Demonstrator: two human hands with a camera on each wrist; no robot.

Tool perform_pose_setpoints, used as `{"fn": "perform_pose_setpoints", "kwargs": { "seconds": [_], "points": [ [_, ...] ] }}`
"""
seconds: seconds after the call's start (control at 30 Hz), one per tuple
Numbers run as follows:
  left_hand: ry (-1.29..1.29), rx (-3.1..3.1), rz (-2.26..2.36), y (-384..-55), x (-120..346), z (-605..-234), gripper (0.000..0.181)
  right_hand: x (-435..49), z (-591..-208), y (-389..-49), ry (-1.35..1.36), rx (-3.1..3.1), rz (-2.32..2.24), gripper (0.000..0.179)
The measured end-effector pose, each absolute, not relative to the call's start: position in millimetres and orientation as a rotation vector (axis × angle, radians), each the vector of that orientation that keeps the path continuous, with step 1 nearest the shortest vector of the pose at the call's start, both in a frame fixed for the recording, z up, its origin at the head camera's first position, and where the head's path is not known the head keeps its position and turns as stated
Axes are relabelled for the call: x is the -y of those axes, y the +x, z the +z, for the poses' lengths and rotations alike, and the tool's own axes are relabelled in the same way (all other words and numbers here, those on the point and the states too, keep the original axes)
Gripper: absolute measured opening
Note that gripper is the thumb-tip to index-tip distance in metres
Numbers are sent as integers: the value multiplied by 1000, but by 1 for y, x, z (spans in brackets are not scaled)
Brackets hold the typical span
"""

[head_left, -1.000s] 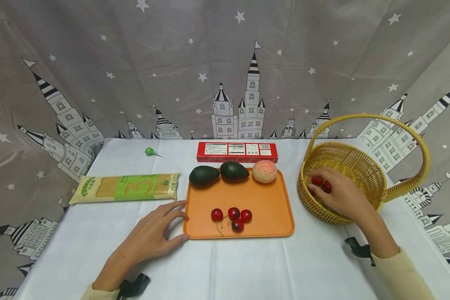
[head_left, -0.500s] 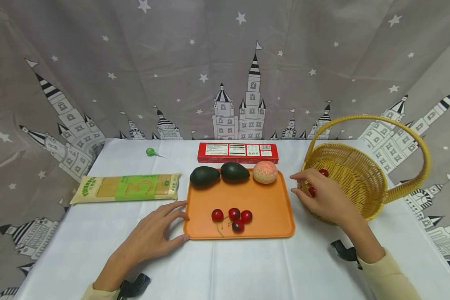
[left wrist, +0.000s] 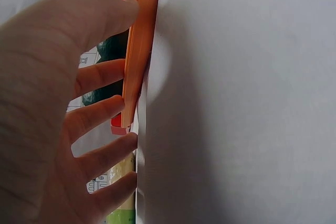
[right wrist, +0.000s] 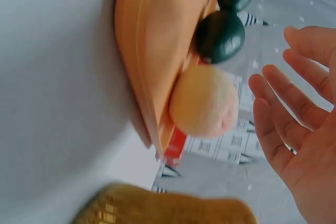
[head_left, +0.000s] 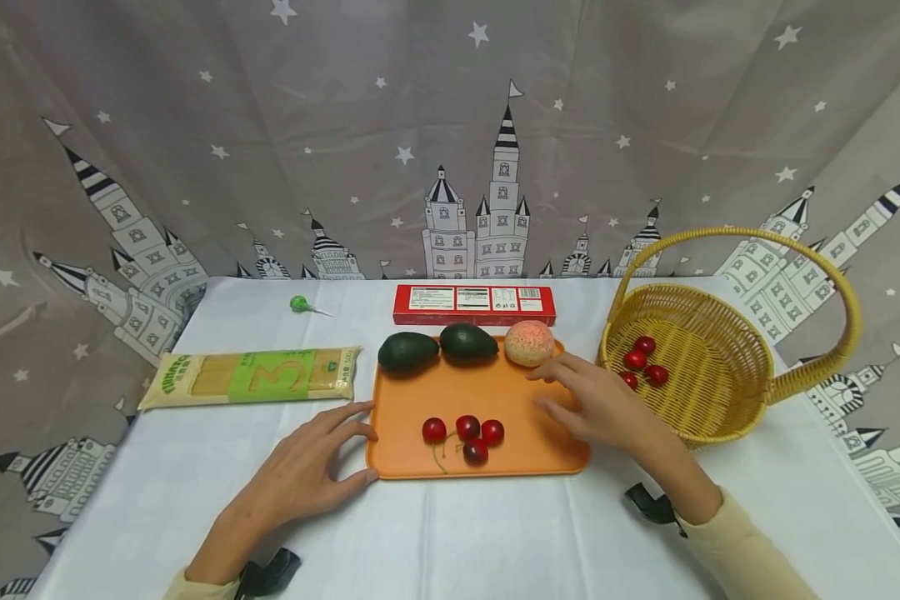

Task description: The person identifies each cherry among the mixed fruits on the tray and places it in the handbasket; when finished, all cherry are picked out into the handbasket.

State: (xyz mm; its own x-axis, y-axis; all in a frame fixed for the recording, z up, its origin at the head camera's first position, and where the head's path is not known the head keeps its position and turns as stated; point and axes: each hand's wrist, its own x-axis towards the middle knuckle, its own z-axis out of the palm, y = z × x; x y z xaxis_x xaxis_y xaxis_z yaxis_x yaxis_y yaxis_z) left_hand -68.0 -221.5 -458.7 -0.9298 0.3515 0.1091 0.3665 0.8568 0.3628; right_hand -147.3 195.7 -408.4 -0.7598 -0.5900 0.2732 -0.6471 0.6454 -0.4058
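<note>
An orange tray (head_left: 408, 402) bears several red cherries (head_left: 467, 427) near its front. Two dark green avocados (head_left: 408, 352) and a pinkish peach (head_left: 528, 344) lie along its back edge. My left hand (head_left: 307, 462) rests at the tray's left rim, thumb and fingertips touching it, fingers spread. Over the tray's right side hovers my right hand (head_left: 603, 404), fingers loose and holding nothing, just in front of the peach. Its palm and parted fingers show bare in the right wrist view. Several cherries (head_left: 635, 359) lie in the yellow wicker basket (head_left: 720, 387) on the right.
The basket's tall handle (head_left: 735, 233) arches above it. Behind the tray lies a red box (head_left: 474, 307). A noodle packet (head_left: 270, 375) is to the tray's left, with a green lollipop (head_left: 300, 303) farther back. A grey castle-print curtain (head_left: 307, 125) hangs behind the table.
My right hand has let go of cherries inside the basket, come out over its rim and moved left above the tray. The left hand has stayed at the tray's rim.
</note>
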Motion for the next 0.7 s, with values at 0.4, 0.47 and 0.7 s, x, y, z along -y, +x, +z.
{"fn": "perform_pose_setpoints", "kwargs": {
  "seconds": [0.4, 0.47, 0.7],
  "points": [
    [-568, 3017, -595, -70, 222, -458, 40, -167, -420, -133, 1206, 2801, 829, 27],
    [-572, 3013, -595, -69, 222, -459, 40, -163, -423, -132, 1228, 2821, 828, 26],
    [-575, 3014, -583, -69, 222, -459, 39, -150, -429, -125, 1239, 2874, 790, 25]
  ]
}}
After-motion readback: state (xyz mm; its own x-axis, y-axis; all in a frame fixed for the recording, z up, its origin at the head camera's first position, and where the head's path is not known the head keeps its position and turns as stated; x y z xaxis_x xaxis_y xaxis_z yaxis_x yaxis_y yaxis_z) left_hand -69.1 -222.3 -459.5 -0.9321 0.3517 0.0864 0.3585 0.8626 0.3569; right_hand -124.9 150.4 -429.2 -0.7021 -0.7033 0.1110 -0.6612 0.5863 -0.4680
